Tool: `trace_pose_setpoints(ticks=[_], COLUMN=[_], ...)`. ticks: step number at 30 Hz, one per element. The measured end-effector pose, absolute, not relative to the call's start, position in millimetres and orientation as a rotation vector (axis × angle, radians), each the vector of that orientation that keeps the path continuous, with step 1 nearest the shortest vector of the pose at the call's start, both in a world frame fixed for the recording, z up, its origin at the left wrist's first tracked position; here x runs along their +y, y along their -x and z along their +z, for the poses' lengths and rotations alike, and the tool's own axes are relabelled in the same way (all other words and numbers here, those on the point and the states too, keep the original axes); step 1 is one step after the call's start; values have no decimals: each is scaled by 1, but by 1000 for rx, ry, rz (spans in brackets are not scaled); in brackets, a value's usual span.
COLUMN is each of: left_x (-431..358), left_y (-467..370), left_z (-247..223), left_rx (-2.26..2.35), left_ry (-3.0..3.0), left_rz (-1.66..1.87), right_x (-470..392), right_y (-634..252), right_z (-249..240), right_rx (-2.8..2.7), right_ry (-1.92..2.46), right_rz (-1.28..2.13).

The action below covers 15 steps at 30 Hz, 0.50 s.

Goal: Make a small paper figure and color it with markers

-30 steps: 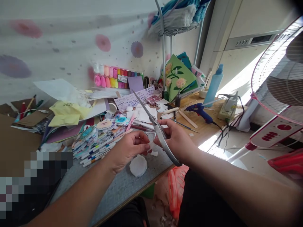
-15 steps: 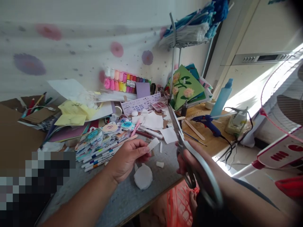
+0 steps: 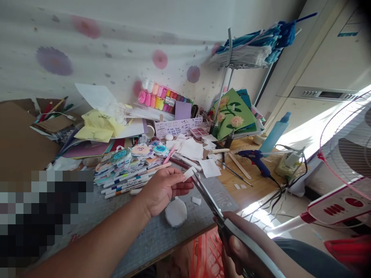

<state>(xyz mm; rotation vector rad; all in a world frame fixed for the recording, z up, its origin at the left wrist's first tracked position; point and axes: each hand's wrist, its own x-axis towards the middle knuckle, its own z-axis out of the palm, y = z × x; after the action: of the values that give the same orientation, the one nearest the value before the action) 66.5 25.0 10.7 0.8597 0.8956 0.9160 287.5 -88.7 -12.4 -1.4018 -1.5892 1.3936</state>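
Between the thumb and fingers of my left hand (image 3: 165, 189) is a small white strip (image 3: 189, 173), perhaps paper or foam. My right hand (image 3: 240, 239) grips a pair of long metal scissors (image 3: 213, 206), whose tips reach the strip's right end. Whether the blades cut into it I cannot tell. Below my left hand, a white scalloped disc (image 3: 176, 213) lies on the grey cutting mat (image 3: 139, 239). A small white scrap (image 3: 196, 200) rests to the right of the disc.
Several markers (image 3: 130, 181) and a heap of paper cutouts (image 3: 116, 162) lie left of centre. A blue glue gun (image 3: 255, 159) sits on the wooden tabletop at right, with cords trailing off. A fan (image 3: 342, 200) stands beyond the table edge.
The scissors have swung from pointing upward to pointing left, down to the white strip. My left hand still holds the strip. The whole view has shifted slightly.
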Motion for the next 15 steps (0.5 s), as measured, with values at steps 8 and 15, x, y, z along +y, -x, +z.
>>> trace_pose_setpoints(ticks=[8, 15], left_x=[22, 24], left_y=[-71, -69], left_z=[8, 3], left_rx=[913, 908], left_ry=[-858, -842], left_rz=[935, 958], right_x=[-87, -82], right_y=[-283, -279], right_z=[-7, -11], right_rx=[-1656, -1652], right_ry=[1414, 1438], right_rz=[1418, 1395])
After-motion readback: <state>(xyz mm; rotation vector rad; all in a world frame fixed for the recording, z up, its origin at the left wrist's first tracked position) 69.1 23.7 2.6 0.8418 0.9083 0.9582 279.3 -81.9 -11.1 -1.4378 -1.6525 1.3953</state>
